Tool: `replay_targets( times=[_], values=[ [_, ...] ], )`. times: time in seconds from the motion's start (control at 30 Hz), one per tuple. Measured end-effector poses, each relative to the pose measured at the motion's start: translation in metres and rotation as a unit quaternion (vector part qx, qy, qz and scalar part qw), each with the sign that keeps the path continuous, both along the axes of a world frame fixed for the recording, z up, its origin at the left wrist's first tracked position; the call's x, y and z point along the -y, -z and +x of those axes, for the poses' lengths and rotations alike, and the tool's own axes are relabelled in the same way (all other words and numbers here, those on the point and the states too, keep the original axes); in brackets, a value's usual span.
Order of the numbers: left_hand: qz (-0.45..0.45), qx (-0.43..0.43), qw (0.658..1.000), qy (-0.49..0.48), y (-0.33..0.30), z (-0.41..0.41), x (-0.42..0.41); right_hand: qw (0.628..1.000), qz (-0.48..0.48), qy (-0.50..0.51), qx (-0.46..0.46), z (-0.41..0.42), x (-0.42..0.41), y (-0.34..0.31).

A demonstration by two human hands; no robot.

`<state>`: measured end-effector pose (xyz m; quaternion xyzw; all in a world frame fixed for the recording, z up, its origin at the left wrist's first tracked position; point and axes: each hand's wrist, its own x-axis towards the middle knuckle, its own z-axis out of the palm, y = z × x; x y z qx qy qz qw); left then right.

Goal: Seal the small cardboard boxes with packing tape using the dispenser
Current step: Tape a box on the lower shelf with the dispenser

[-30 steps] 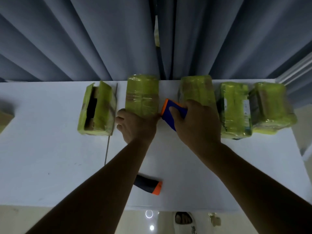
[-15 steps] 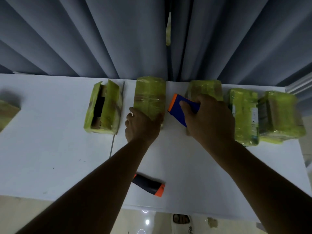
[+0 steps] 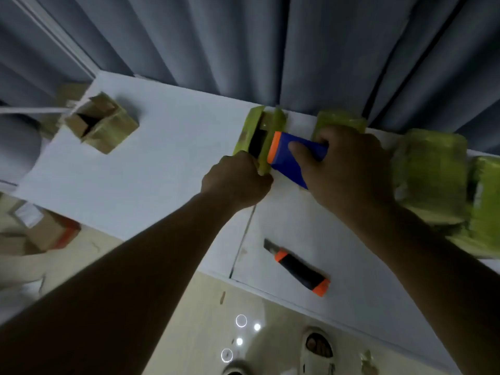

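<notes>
The open box [image 3: 261, 139] sits at the back edge of the white surface [image 3: 151, 169], a small carton wrapped in glossy yellow-green tape, its two top flaps standing apart over a dark slot. The left hand [image 3: 235, 180] is clenched on its near end. Just beside it, the right hand [image 3: 343, 169] grasps the dispenser [image 3: 290, 155], a smooth blue plastic body with an orange band at its front edge, which touches the box's right flap. Further right along the back edge stand taped boxes [image 3: 430, 169], fully wrapped in the same wrinkled, shiny film. An untaped brown cardboard box [image 3: 104, 124] with flaps open lies well apart at the far left corner. Near the front edge lies a utility knife [image 3: 299, 267], black-handled with orange ends. Grey pleated curtains [image 3: 243, 44] hang behind.
</notes>
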<state>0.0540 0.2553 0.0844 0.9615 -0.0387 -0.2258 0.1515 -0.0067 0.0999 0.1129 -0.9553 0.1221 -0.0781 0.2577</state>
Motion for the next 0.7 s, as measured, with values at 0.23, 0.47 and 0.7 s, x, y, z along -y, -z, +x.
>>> replay_targets(
  times=[0.23,0.47,0.7],
  values=[
    [0.022,-0.007,0.997,-0.079,-0.011,0.010,-0.156,0.997,0.016,-0.071,-0.012,0.013,-0.129,0.009],
    [0.033,0.004,0.997,-0.071,-0.016,0.020,-0.282,0.996,0.020,-0.080,-0.020,0.022,-0.258,0.009],
    [0.022,0.029,0.997,-0.066,-0.019,0.047,-0.367,0.995,0.020,-0.091,-0.022,0.047,-0.338,0.005]
  ],
)
